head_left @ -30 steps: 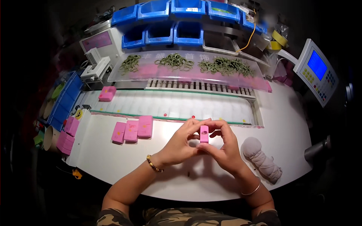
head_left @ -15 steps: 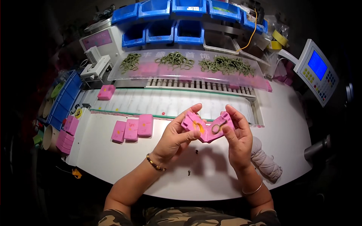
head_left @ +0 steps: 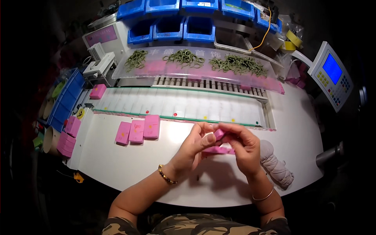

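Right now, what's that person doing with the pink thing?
The person's left hand and right hand are holding a pink block together above the white table. Fingers cover much of it, so its inside is hard to see. Three other pink blocks sit close together to the left. Farther back, three piles of green rings lie on a see-through sheet.

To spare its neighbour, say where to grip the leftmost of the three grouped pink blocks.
The leftmost block: probably by its short ends, from the left. It lies flat, ends and left side free, with the middle block close on its right.
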A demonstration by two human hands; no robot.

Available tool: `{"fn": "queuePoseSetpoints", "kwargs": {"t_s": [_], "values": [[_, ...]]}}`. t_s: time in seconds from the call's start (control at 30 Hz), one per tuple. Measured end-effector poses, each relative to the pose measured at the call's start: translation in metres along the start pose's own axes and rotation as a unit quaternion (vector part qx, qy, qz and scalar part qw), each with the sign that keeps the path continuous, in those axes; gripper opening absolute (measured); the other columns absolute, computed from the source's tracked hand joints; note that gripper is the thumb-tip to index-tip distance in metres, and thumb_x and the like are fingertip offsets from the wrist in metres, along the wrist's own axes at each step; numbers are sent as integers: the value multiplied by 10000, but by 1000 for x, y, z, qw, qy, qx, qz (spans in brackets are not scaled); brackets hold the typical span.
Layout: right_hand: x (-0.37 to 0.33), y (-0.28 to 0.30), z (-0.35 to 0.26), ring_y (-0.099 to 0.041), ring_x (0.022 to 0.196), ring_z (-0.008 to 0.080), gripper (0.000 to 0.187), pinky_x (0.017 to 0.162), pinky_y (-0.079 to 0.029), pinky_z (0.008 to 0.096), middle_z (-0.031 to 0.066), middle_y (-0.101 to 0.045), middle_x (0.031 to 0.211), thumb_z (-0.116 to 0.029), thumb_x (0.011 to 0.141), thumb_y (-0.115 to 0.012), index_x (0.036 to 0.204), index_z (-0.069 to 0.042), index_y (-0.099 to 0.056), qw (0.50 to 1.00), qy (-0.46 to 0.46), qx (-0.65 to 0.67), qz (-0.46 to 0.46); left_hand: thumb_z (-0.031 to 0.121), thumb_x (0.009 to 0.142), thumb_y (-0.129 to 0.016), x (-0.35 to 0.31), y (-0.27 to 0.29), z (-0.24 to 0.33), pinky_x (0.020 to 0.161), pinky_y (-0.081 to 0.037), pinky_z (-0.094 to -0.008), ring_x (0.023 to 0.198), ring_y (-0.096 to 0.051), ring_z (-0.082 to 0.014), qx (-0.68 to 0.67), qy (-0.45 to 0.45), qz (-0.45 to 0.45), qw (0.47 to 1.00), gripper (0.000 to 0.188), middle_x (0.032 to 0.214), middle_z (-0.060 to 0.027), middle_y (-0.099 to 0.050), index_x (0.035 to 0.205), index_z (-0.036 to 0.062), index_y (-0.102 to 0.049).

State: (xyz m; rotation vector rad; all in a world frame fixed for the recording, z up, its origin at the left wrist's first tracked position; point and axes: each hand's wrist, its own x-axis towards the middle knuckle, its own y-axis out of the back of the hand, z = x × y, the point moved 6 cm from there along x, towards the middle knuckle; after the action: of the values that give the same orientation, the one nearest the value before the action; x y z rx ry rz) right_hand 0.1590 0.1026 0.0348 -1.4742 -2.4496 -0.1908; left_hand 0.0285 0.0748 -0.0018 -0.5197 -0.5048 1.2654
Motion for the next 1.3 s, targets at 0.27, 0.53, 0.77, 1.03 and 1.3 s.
{"fn": "queuePoseSetpoints", "kwargs": {"t_s": [0.27,0.53,0.77,1.03,1.3], "values": [[-8,-36,-17,-433,1222,283,836,1043,-281,403,132,-527,1309,-183,739,-776,1430,7,-345,926,164,-337,-47,403,944,-542,-2,17,4,523,-453,-254,611,-545,-142,-36,45,168,984,363,732,-52,-578,876,49,-583],[-13,-35,-26,-564,967,202,597,889,-338,334,20,-689,960,-48,726,-746,1291,-20,-557,864,255,-431,49,320,974,-469,-2,21,8,481,-442,-232,555,-521,-106,60,-11,190,980,296,714,-51,-563,859,54,-530],[-10,-37,-26,-577,838,190,514,795,-388,320,2,-680,858,19,692,-720,1188,-52,-605,882,266,-389,20,219,980,-439,-1,23,9,483,-422,-206,588,-500,-62,114,-62,192,973,145,774,-18,-532,991,76,-448],[-19,-46,-32,-564,773,209,418,750,-411,323,14,-662,827,24,683,-737,1077,-65,-632,875,282,-393,-17,200,965,-406,0,36,12,504,-458,-260,593,-524,-117,98,-99,256,957,128,796,-56,-528,998,79,-433],[-2,9,-19,-554,777,180,190,718,-439,288,59,-643,834,56,727,-746,850,-46,-642,954,144,-211,155,502,995,-413,0,36,12,479,-470,-273,530,-580,-184,72,-4,202,977,468,764,-84,-562,947,46,-509]]}}
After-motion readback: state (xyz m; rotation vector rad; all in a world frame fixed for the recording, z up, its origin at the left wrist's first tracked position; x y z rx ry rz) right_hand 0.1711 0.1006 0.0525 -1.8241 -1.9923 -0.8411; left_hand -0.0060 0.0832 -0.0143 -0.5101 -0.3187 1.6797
